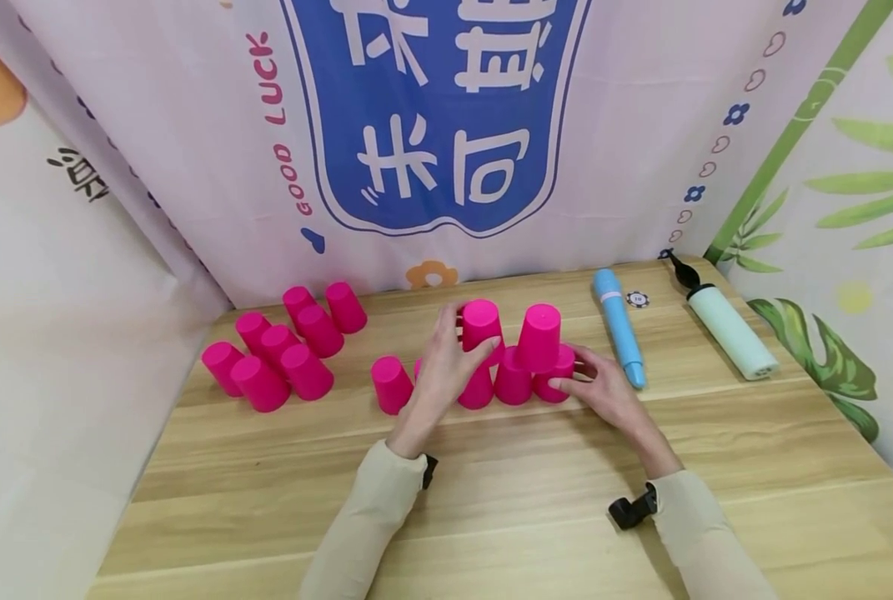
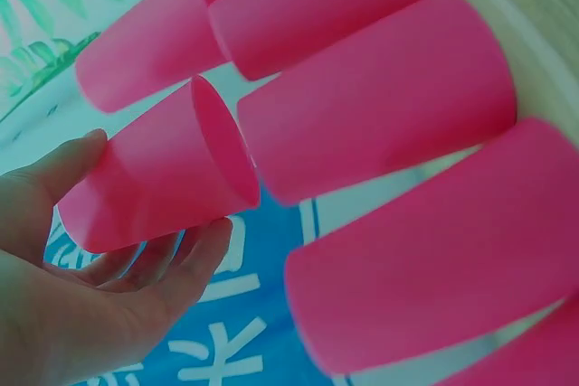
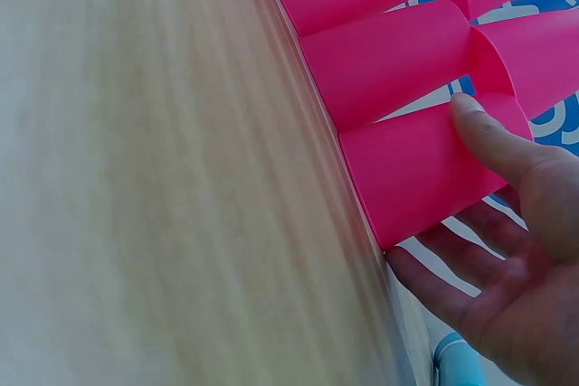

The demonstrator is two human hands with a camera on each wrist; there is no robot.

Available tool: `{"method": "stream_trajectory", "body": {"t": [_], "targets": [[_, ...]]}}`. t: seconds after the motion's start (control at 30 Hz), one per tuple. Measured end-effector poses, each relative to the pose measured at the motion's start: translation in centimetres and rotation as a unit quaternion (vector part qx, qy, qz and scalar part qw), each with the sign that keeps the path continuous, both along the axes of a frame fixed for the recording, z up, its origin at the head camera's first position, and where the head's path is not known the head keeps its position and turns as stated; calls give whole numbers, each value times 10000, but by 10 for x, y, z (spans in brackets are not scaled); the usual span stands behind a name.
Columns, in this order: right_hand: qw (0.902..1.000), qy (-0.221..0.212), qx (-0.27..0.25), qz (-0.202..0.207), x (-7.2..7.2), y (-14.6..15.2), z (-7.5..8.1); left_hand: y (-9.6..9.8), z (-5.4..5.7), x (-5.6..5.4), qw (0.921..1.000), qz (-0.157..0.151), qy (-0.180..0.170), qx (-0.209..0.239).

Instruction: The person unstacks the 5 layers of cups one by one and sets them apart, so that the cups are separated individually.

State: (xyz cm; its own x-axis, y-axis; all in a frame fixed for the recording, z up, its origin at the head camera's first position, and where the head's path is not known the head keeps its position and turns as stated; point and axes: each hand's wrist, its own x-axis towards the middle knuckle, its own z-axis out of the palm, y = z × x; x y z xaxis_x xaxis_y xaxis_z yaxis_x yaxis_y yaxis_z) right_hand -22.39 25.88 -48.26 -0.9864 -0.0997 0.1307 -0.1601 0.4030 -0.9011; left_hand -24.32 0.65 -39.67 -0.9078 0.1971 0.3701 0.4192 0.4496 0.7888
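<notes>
Upside-down pink cups stand in a row on the wooden table (image 1: 506, 500). My left hand (image 1: 449, 358) grips a pink cup (image 1: 482, 325), mouth down, at the level above the row. In the left wrist view the thumb and fingers lie on opposite sides of this held cup (image 2: 154, 178), its rim close to the cup (image 2: 380, 97) below; contact is unclear. An upper cup (image 1: 539, 337) rests across the two rightmost row cups. My right hand (image 1: 604, 387) holds the row's right end cup (image 3: 425, 169) between thumb and fingers. My left hand partly hides one row cup.
At the left, several more upside-down pink cups (image 1: 261, 383) stand in a cluster. A blue marker-shaped stick (image 1: 620, 329), a small round chip (image 1: 638, 299) and a pale green hand pump (image 1: 733, 332) lie at the right. A printed cloth (image 1: 626, 150) hangs behind the table.
</notes>
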Motion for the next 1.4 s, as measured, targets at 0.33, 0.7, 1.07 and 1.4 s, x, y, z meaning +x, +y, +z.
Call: {"method": "stream_trajectory", "body": {"t": [0.33, 0.7, 1.07, 1.4], "targets": [[10000, -9, 23, 16, 0, 0, 0, -21, 15, 9, 9994, 297, -80, 124], [9997, -172, 142, -26, 6, -3, 11, -45, 28, 19, 9980, 623, -35, 58], [9996, 5, 290, 40, 17, -16, 37, -81, 39, 26, 9955, 912, 192, 173], [9996, -45, 294, 32, 19, -16, 38, -106, 39, 27, 9927, 1197, 85, 82]]}}
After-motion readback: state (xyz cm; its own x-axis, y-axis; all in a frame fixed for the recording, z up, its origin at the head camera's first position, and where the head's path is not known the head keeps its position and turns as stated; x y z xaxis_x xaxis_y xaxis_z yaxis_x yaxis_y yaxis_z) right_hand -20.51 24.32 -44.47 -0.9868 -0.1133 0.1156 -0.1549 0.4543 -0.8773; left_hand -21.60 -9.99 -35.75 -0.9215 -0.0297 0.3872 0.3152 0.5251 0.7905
